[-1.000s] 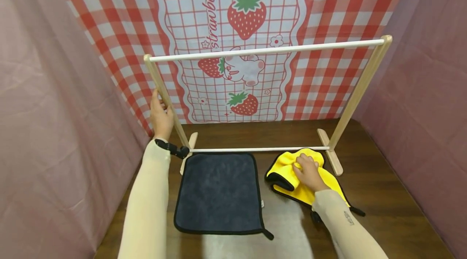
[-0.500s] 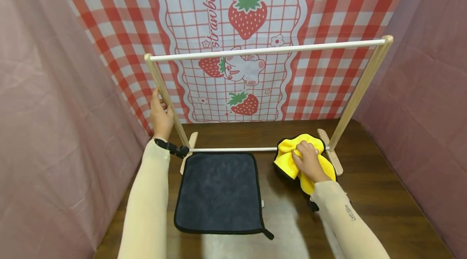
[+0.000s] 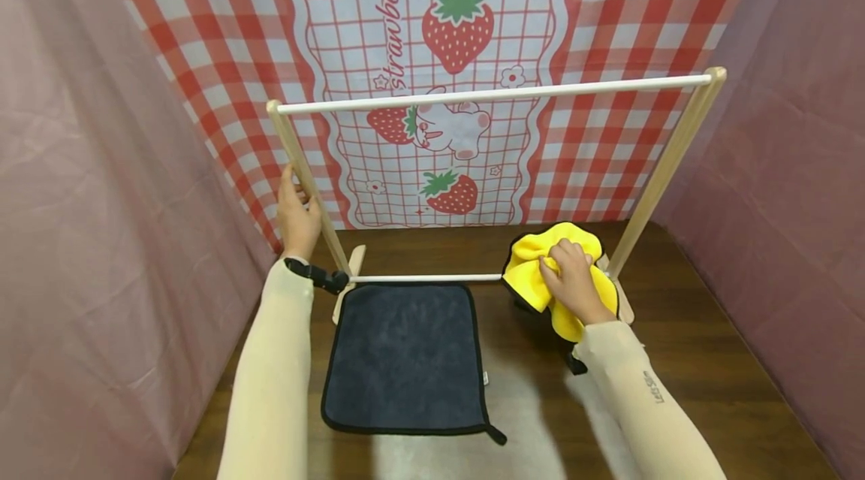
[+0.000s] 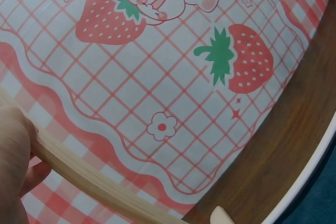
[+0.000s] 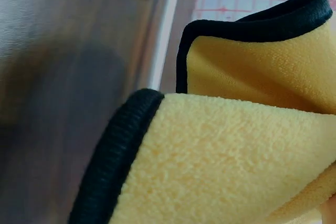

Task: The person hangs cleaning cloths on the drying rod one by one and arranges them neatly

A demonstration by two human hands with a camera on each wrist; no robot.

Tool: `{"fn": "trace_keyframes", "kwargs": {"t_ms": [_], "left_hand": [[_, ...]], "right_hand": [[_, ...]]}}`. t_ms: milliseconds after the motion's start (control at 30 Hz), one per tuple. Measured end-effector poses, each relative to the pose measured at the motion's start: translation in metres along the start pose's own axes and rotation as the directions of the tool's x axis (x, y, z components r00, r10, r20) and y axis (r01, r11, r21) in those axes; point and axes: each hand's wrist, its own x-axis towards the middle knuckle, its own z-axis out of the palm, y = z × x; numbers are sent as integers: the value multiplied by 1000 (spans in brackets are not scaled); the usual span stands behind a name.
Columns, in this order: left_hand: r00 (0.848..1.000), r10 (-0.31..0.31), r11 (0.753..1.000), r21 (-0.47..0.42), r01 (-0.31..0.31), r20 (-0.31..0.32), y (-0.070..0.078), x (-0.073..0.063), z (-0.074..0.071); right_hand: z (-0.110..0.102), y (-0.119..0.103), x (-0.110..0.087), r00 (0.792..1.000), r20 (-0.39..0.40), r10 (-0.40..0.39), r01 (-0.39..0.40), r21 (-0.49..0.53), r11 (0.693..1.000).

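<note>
My left hand (image 3: 299,217) holds the left wooden post (image 3: 312,181) of a rack with two white rails. In the left wrist view, fingers show on both sides of that post (image 4: 100,182). On the right, my right hand (image 3: 573,281) pinches a yellow towel (image 3: 530,281) with black edging, bunched into folds and raised over the lower rail's right end. Its folds fill much of the right wrist view, hiding most of the hand. A dark grey towel (image 3: 405,360) with a black border and corner loop lies flat in front of the rack.
The upper white rail (image 3: 493,95) spans the rack, and the lower rail (image 3: 432,278) runs near the wooden table (image 3: 682,360). Behind stands a strawberry-print checked cloth (image 3: 608,22). Pink curtains (image 3: 88,202) hang at both sides.
My right hand has lifted the yellow towel from the table and moved it away from me, to the lower rail. Its folds are gathered tighter. The left hand has stayed on the post.
</note>
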Motion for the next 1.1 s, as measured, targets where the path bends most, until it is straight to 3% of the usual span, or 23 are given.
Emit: {"fn": "trace_keyframes", "kwargs": {"t_ms": [367, 800, 1100], "left_hand": [[1000, -8, 999, 33, 8, 4, -1, -2, -2], [1000, 20, 999, 31, -19, -2, 0, -1, -2], [1000, 21, 1000, 15, -21, -4, 1, -1, -2]], "right_hand": [[-14, -13, 32, 991, -87, -106, 107, 3, 994], [-38, -27, 70, 958, -199, -207, 203, -39, 978], [-52, -42, 100, 910, -299, -287, 285, -51, 957]]}}
